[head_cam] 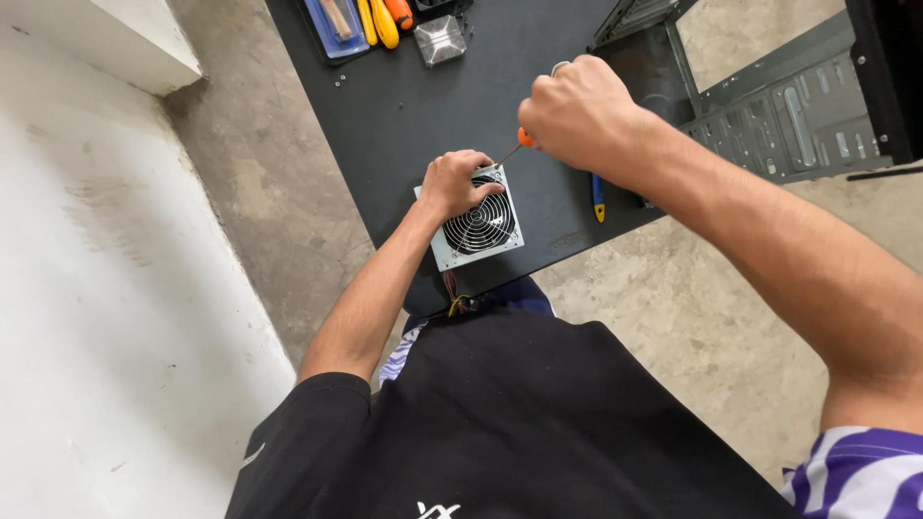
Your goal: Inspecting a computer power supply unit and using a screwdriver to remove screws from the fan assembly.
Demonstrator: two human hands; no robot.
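Note:
A grey metal power supply box (478, 250) with a round fan grille lies on a black panel (423, 106), near its front edge. My left hand (454, 181) rests on the box's far left corner, fingers curled over the top. My right hand (577, 113) is raised above the box and grips a screwdriver (519, 142) with an orange handle. The thin shaft slants down to the box's far edge, next to my left fingers. Coloured wires (458, 302) hang from the box's near side.
A black computer case (769, 106) lies open at the upper right. Yellow and orange tools (383, 19), a blue-rimmed tray (335, 24) and a small metal heatsink (440, 38) sit at the panel's far end. A blue-handled tool (598, 197) lies right of the box. Concrete floor surrounds.

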